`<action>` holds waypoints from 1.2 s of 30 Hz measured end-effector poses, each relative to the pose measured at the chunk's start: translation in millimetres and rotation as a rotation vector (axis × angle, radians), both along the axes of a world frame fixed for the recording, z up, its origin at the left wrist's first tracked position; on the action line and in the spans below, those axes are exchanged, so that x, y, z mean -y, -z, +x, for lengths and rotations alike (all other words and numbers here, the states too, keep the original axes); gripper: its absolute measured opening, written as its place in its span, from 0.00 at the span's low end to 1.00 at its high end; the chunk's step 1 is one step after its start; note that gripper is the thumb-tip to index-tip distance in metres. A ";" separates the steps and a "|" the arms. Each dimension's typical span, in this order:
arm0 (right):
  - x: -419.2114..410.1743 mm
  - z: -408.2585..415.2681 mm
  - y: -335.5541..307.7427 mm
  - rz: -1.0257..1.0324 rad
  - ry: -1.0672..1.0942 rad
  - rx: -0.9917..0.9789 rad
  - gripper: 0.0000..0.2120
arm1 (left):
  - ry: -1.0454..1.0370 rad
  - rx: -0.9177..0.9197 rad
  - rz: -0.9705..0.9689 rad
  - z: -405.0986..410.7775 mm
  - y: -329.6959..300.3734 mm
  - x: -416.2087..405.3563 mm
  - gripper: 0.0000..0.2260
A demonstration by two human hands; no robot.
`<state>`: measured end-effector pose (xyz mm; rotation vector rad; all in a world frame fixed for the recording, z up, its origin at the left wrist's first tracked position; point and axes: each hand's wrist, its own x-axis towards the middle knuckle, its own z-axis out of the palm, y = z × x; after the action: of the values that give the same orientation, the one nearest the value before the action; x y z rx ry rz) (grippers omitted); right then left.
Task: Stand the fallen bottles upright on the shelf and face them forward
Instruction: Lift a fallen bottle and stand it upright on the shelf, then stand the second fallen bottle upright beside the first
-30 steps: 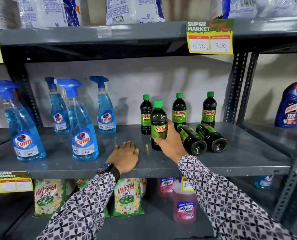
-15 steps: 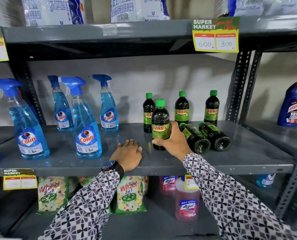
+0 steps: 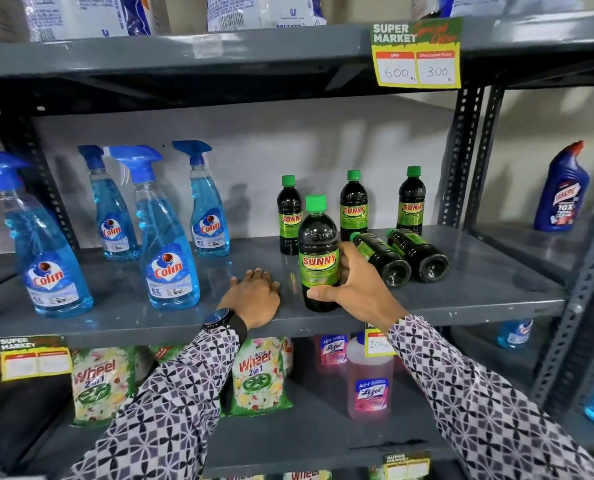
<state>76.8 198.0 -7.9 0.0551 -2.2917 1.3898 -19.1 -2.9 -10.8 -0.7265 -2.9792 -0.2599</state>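
My right hand (image 3: 356, 285) grips a dark Sunny bottle with a green cap (image 3: 318, 244) that stands upright near the front of the grey shelf (image 3: 479, 292), its label facing me. Behind it, three more Sunny bottles stand upright: one at the left (image 3: 289, 216), one in the middle (image 3: 353, 206), one at the right (image 3: 411, 202). Two Sunny bottles lie on their sides, bases toward me: one close to my right hand (image 3: 382, 258), the other beside it (image 3: 420, 254). My left hand (image 3: 254, 296) rests flat on the shelf, left of the held bottle.
Several blue Colin spray bottles (image 3: 169, 237) stand on the left half of the shelf. A steel upright (image 3: 461, 157) bounds the shelf at the right; a blue toilet-cleaner bottle (image 3: 562, 188) stands beyond it. Wheel packets (image 3: 259, 372) and pink Lizol bottles (image 3: 370, 382) fill the shelf below.
My right hand has turned the upright front bottle so its Sunny label now faces me fully. My left hand has stayed flat on the shelf.
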 end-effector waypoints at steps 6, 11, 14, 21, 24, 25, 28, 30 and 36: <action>3.9 22.5 -10.3 0.020 -0.057 0.003 0.44 | -0.022 0.030 -0.002 0.8 -3.6 -1.6 0.25; -43.5 28.9 -55.9 0.318 0.365 -0.194 0.27 | -0.041 0.075 0.068 7.3 -11.4 -14.6 0.21; -72.3 7.0 -80.5 0.607 0.448 0.076 0.18 | -0.067 0.065 0.040 3.8 -7.0 -23.2 0.21; -77.7 -27.9 -92.1 0.673 0.317 0.472 0.26 | -0.088 0.012 -0.019 4.8 0.9 -21.1 0.22; -82.2 -36.7 -85.5 0.487 0.281 0.518 0.31 | -0.071 0.006 -0.040 3.8 1.8 -20.1 0.23; -83.3 -37.9 -83.5 0.404 0.249 0.530 0.32 | -0.068 0.008 -0.044 2.5 2.3 -19.3 0.23; -88.2 -40.0 -75.9 0.235 0.197 0.514 0.37 | -0.061 0.000 -0.024 2.5 0.1 -18.6 0.23; -87.4 -35.3 -74.0 0.130 0.174 0.522 0.40 | -0.062 0.003 -0.019 4.9 -0.9 -19.3 0.22; -71.4 -8.5 -49.3 -0.095 0.203 0.103 0.39 | -0.069 0.012 0.007 7.7 -2.5 -20.1 0.21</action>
<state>68.4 269.3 41.4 -0.2780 -2.2377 1.4207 -11.4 17.2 -8.2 -0.6229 -3.0060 -0.2715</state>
